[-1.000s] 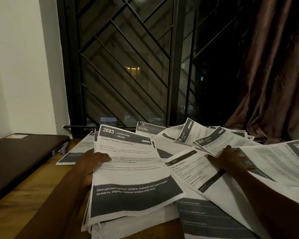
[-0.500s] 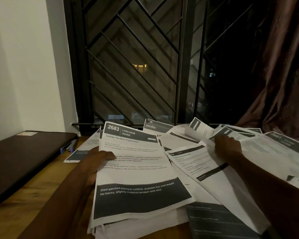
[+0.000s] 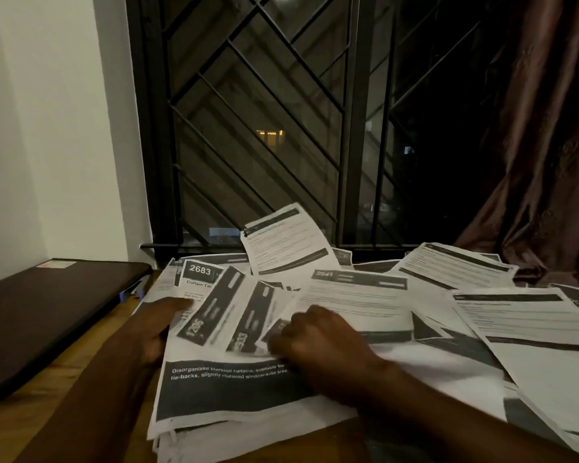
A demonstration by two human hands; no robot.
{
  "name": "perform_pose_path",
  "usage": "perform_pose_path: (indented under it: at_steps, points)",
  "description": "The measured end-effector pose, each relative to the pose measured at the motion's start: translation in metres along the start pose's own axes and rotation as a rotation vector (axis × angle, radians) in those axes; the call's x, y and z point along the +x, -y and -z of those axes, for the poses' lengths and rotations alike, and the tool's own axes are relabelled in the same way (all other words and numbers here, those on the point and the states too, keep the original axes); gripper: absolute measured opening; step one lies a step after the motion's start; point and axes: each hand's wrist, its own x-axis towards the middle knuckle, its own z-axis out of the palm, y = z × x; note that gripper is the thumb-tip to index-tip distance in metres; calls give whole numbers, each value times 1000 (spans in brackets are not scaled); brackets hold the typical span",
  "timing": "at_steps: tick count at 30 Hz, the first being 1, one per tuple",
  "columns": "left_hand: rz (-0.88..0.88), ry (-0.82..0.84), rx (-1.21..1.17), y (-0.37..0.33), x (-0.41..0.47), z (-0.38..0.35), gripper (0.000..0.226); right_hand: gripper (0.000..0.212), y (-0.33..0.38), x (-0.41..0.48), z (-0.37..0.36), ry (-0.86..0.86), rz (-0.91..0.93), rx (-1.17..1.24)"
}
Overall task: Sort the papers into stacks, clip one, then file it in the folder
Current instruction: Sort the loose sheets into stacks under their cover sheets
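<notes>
- One dark folder lies along the worktop's left edge.
- Papers, too many to count, cover the right side.
- Left hand: grip clamped on the near stack.
- Right hand: grip curled on three fanned sheets.

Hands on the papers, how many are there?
2. The left hand holds the left edge of the 2683 sheet; the right hand grips fanned sheets over it.
</notes>
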Motion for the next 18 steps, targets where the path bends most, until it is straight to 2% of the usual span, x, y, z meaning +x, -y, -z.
perform_pose_path:
  at_steps: [5,8,9,11,13,15,18]
  points:
    - [-63,5,-71,-1,-5,-7,25,20,7,-12,3,0,71,147]
    - [-28,98,218,-4,-6,-4,40,16,11,-12,6,-44,63,161]
    - [-38,83,325,-6,-3,-2,45,16,12,-12,5,-51,46,170]
    - [-88,30,470,-7,0,1,39,19,11,-11,4,-47,-19,188]
    - [-113,-33,511,-7,3,4,31,23,9,-9,8,11,-111,274]
    - [-138,-98,527,-5,7,8,25,19,3,-12,13,87,-208,418]
    - [-166,-133,555,-6,10,19,23,12,-19,-18,21,14,-319,436]
